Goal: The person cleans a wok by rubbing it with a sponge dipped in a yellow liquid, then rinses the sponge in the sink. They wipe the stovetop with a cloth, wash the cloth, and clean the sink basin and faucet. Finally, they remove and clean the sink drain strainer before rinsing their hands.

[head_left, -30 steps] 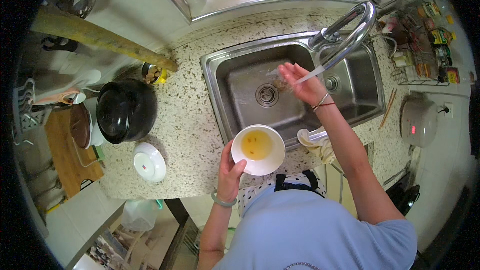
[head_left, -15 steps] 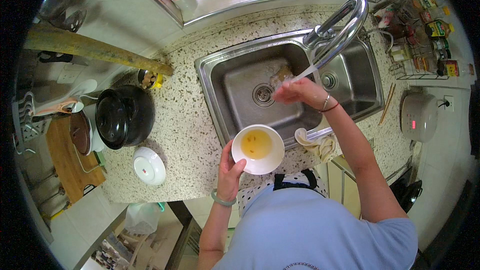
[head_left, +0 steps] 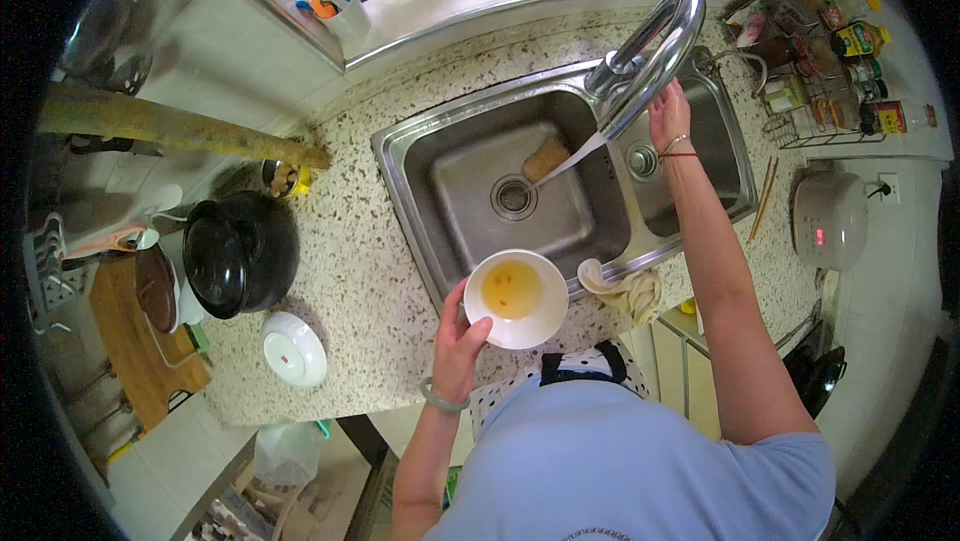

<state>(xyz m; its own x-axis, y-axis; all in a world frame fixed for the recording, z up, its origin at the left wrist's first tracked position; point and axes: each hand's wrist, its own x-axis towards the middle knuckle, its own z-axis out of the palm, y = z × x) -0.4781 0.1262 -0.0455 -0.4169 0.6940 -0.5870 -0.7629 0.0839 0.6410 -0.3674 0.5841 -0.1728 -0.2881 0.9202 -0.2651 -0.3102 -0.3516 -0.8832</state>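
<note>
My left hand [head_left: 462, 346] grips the rim of a white bowl [head_left: 548, 315], thumb inside the edge, in front of the sink. Pale yellow liquid [head_left: 512, 289] with a few small brownish bits lies in the bowl. My right hand [head_left: 667, 119] is raised beside the chrome faucet [head_left: 683, 29], over the right basin, its visible fingers stretched out. The spout partly hides those fingers, so contact with the faucet is unclear. Water [head_left: 575, 159] streams from the spout into the left basin of the steel sink [head_left: 440, 191], near a brown sponge-like piece [head_left: 546, 157] and the drain [head_left: 514, 198].
A black lidded pot [head_left: 240, 253] and an upturned white dish [head_left: 295, 349] stand on the speckled counter at left. A cream cloth [head_left: 625, 293] lies at the sink's front edge. Chopsticks [head_left: 764, 201], a rice cooker [head_left: 830, 221] and a condiment rack [head_left: 825, 91] are at right.
My right hand has moved from the water stream in the left basin up and right to beside the faucet. The bowl stays in my left hand. The view has shifted slightly.
</note>
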